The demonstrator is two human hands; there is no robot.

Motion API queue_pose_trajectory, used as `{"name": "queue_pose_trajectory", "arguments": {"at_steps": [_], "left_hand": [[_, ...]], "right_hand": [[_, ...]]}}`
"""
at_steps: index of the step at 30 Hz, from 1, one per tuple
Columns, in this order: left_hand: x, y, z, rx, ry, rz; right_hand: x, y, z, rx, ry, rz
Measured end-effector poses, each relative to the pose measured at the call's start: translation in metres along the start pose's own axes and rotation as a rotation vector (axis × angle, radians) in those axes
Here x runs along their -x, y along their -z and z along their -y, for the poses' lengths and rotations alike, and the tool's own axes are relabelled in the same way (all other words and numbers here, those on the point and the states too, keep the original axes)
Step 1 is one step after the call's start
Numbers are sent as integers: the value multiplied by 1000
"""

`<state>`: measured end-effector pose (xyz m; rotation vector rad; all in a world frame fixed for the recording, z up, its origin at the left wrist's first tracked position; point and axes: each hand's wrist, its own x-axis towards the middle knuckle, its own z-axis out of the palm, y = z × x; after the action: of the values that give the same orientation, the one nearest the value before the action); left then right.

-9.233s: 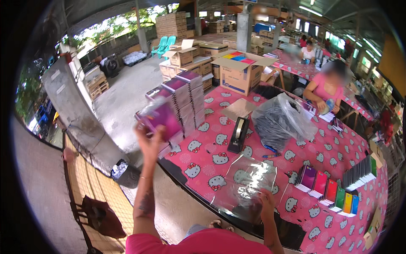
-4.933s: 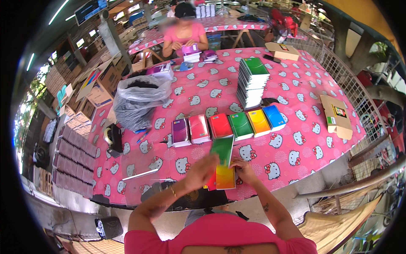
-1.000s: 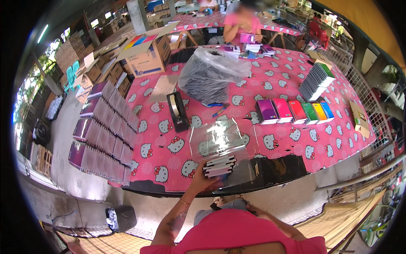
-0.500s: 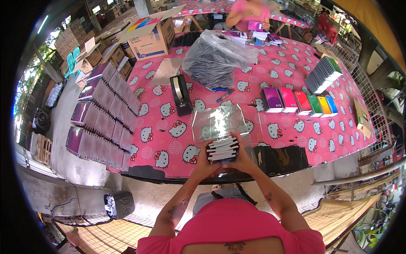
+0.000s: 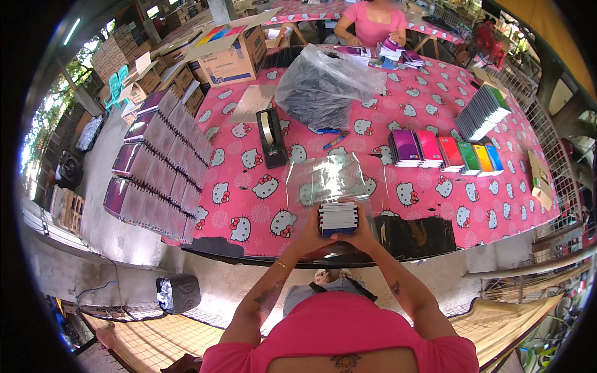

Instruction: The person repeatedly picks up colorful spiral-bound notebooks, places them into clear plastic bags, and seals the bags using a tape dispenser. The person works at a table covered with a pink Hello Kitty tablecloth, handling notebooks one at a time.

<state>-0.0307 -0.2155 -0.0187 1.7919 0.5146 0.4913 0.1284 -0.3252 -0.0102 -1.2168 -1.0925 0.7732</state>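
Note:
Between my two hands is a small stack of notebooks (image 5: 338, 216), white page edges facing up and a blue cover on the side nearest me. My left hand (image 5: 310, 235) grips its left side and my right hand (image 5: 362, 234) its right side. Just beyond lies a clear plastic sheet or bag (image 5: 326, 177), shiny with glare, on the pink patterned tablecloth (image 5: 236, 180). A black tape dispenser (image 5: 272, 138) stands past its left corner. Pens (image 5: 336, 140) lie beyond the plastic.
Wrapped spiral notebooks (image 5: 158, 165) stand stacked at the left. Coloured notebook piles (image 5: 429, 149) and a tall notebook stack (image 5: 482, 113) are on the right. Farther back are a bulging plastic bag (image 5: 326, 87), a cardboard box (image 5: 227, 62) and a person (image 5: 373, 25) handling purple notebooks.
The notebooks in my hands were uneven and fanned; now their edges line up in a neat block. Across the table, the person has lowered a purple notebook toward the pile.

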Motion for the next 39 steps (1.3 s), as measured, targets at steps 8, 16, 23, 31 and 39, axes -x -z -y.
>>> {"name": "queue_pose_trajectory", "arguments": {"at_steps": [8,16,23,31,39], "left_hand": [[-1,-1,-125,-1027,-342,-119],[-25,-2,-132,-941,-3,150],[-31,-26,-45,208,462,-395],[-60,-34,-19,-299,487,-451],[-62,-30,-15,-317,533,-425]], "right_hand": [[0,10,-13,-60,-56,103],[5,31,-33,177,-3,9],[9,74,20,-323,-576,-68],[-22,93,-1,269,-656,-30],[-14,113,-35,767,-393,-52]]}}
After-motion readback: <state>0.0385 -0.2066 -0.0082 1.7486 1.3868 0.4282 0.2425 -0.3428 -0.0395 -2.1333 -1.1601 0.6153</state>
